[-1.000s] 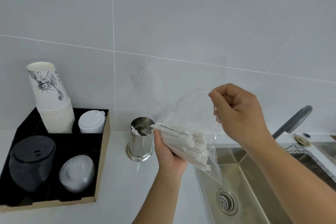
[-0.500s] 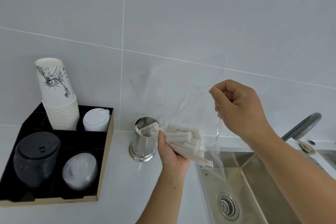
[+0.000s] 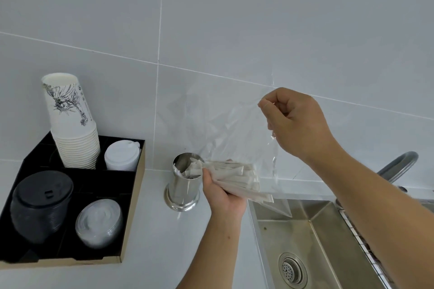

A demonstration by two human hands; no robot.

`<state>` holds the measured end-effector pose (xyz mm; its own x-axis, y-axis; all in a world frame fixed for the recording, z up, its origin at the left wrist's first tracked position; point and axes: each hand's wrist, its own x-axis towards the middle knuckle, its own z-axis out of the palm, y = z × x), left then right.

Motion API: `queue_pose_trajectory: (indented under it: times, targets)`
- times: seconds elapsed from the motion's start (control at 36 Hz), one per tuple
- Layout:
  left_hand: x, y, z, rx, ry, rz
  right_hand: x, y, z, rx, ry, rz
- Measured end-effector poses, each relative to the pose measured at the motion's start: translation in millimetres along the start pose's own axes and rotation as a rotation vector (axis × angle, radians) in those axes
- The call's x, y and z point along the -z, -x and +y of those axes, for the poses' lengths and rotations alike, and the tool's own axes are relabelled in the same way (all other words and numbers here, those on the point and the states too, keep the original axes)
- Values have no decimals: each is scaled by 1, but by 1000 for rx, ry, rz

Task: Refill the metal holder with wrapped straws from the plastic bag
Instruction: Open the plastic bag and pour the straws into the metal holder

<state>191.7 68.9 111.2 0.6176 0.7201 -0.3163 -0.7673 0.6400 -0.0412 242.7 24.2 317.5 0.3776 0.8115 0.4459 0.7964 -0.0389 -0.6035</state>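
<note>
A shiny metal holder (image 3: pixel 182 189) stands upright on the white counter by the wall, with a few wrapped straw ends showing at its rim. My left hand (image 3: pixel 222 191) grips a bundle of white wrapped straws (image 3: pixel 237 177), lying nearly level, with their left tips over the holder's mouth. The straws' right part sits inside a clear plastic bag (image 3: pixel 237 129). My right hand (image 3: pixel 297 123) pinches the bag's upper right edge and holds it up above the sink.
A black cardboard tray (image 3: pixel 131 213) at the left holds a stack of paper cups (image 3: pixel 72 124), white lids (image 3: pixel 122 155), black lids (image 3: pixel 41 204) and clear lids (image 3: pixel 99 224). A steel sink (image 3: pixel 312 241) with a drain lies at the right, its faucet (image 3: pixel 398 164) behind my right forearm.
My left hand has carried the straw bundle left, so its tips now reach over the holder's mouth. My right hand has lifted the bag's edge higher.
</note>
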Motion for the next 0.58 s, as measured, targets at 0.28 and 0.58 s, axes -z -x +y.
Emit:
queue_pose_trajectory:
  times: [0.28,0.58]
  targets:
    - [-9,-14,15,-56,61,46,-14,-20,-2,36,35,-38]
    - [-14,-9,2,-53,82,60,-20,-35,0,69,53,-58]
